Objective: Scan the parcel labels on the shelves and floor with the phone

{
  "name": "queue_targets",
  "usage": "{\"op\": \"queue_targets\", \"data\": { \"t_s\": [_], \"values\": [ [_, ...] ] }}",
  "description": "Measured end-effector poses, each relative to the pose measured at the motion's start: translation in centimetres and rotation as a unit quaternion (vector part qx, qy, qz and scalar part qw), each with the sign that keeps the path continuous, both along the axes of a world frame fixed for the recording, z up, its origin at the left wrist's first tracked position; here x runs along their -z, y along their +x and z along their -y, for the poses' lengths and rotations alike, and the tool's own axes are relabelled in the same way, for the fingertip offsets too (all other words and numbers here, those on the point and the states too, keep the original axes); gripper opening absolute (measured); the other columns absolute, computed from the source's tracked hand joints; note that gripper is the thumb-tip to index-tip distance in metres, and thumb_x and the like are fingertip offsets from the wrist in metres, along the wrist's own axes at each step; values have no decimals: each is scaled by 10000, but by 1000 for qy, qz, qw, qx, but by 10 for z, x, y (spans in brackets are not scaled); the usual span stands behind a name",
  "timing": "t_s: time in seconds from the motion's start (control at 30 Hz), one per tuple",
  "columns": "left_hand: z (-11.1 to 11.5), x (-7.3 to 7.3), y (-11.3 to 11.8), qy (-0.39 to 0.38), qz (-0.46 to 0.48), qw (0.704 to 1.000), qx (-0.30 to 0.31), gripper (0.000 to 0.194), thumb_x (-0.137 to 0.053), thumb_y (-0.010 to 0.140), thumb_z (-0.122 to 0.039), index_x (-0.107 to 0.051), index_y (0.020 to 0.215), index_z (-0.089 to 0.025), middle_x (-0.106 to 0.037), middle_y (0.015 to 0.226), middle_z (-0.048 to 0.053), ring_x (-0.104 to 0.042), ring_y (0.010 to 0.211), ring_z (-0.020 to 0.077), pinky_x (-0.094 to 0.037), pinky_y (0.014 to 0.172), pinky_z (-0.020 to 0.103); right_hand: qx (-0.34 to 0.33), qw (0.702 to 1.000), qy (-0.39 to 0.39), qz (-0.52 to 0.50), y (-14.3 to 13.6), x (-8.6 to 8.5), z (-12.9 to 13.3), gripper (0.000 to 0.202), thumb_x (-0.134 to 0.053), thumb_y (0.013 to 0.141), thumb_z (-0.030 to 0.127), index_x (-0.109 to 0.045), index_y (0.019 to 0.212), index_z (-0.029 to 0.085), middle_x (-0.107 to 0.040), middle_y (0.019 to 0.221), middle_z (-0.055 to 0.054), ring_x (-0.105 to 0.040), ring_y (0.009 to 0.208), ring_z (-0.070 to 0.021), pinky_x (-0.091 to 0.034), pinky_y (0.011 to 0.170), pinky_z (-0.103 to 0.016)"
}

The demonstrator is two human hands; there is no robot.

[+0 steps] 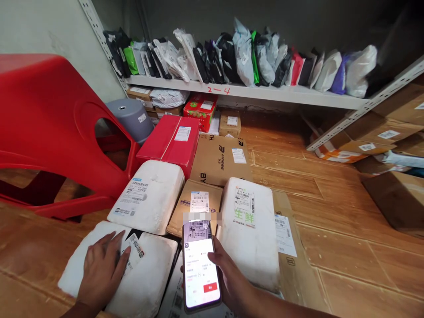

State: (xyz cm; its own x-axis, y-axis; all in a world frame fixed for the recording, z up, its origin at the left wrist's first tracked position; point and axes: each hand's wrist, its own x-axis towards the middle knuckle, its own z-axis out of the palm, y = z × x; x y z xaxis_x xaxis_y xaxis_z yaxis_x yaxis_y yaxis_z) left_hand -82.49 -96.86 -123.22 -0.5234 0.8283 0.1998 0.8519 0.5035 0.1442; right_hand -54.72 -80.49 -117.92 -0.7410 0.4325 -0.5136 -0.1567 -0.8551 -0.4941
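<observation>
My right hand grips a smartphone, its thumb over the right edge of the lit screen. A label picture fills the top of that screen, and a red button shows lower down. Just beyond the phone lies a cardboard box with a white label. My left hand rests with fingers spread on a white foam box, beside its label. Behind that sits another labelled white foam box. To the phone's right is a third white foam box with green characters.
A pink-red box and a large brown carton lie farther back. A red plastic stool stands at left. Bagged parcels line a metal shelf marked "2-4". More cardboard boxes are stacked at right.
</observation>
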Motion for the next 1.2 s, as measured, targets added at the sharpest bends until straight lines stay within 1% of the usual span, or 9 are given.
{"op": "queue_targets", "data": {
  "t_s": [0.13, 0.27, 0.4, 0.47, 0.67, 0.77, 0.9, 1.1, 1.2],
  "values": [
    [0, 0, 1, 10, -6, 1000, 7, 712, -239, 945, -571, -605, 1254, -44, -522, 1204, 254, -458, 1175, 362, -394, 991, 561, 11, 1000, -11, 21, -1, -6, -6, 706, -780, 635, 637, -487, 1150, 255, -740, 932, -71, -710, 917, -360, -569, 732, -557],
    [-1, 0, 2, 3, 6, 1000, -2, 720, -239, 942, -573, -601, 1261, -38, -517, 1223, 258, -451, 1176, 371, -385, 992, 576, 13, 999, 15, 31, -4, -17, -13, 725, -734, 661, 706, -492, 1179, 259, -741, 943, -77, -704, 943, -357, -566, 735, -529],
    [-1, -1, 2, -12, 20, 1000, -12, 724, -242, 935, -575, -600, 1271, -43, -502, 1255, 259, -442, 1181, 376, -372, 1010, 590, 26, 998, 46, 27, -7, -22, -16, 757, -711, 685, 717, -492, 1230, 241, -741, 1076, -90, -723, 910, -325, -536, 830, -502],
    [-1, -2, 2, -16, 28, 999, -18, 725, -240, 932, -577, -603, 1268, -47, -499, 1258, 258, -434, 1201, 373, -364, 1024, 592, 30, 998, 52, 21, -7, -22, -16, 741, -705, 701, 709, -490, 1240, 248, -722, 1160, -97, -719, 953, -326, -522, 872, -508],
    [-2, -2, 1, -12, 16, 1000, -10, 719, -241, 936, -564, -596, 1268, -34, -495, 1250, 263, -433, 1206, 373, -357, 1029, 597, 20, 998, 49, 31, -5, -21, -15, 722, -696, 690, 727, -504, 1199, 252, -727, 1118, -98, -661, 1108, -366, -520, 858, -505],
    [-2, -1, 1, -8, 15, 1000, -9, 714, -250, 933, -566, -597, 1266, -38, -496, 1245, 259, -434, 1199, 372, -366, 1020, 587, 25, 998, 40, 39, -5, -22, -16, 773, -724, 662, 725, -494, 1228, 251, -703, 1193, -105, -631, 1167, -366, -509, 903, -511],
    [-1, -2, 2, -7, 26, 999, -20, 712, -255, 925, -577, -591, 1269, -52, -501, 1244, 252, -431, 1200, 373, -360, 1030, 585, 33, 998, 45, 34, -5, -22, -16, 698, -716, 698, 700, -516, 1188, 245, -676, 1269, -109, -588, 1238, -348, -484, 971, -510],
    [-3, -6, 4, -19, 45, 998, -29, 700, -261, 918, -574, -582, 1271, -62, -500, 1253, 251, -425, 1213, 374, -348, 1045, 583, 31, 998, 45, 33, -5, -21, -15, 712, -711, 698, 711, -511, 1195, 242, -686, 1244, -103, -615, 1193, -339, -504, 930, -480],
    [-3, -5, 5, -18, 45, 998, -33, 692, -257, 917, -574, -585, 1266, -74, -495, 1262, 245, -421, 1218, 369, -341, 1054, 584, 32, 998, 44, 40, -6, -21, -15, 709, -720, 685, 714, -512, 1169, 240, -705, 1192, -93, -677, 1072, -323, -521, 877, -462]
  ]
}}
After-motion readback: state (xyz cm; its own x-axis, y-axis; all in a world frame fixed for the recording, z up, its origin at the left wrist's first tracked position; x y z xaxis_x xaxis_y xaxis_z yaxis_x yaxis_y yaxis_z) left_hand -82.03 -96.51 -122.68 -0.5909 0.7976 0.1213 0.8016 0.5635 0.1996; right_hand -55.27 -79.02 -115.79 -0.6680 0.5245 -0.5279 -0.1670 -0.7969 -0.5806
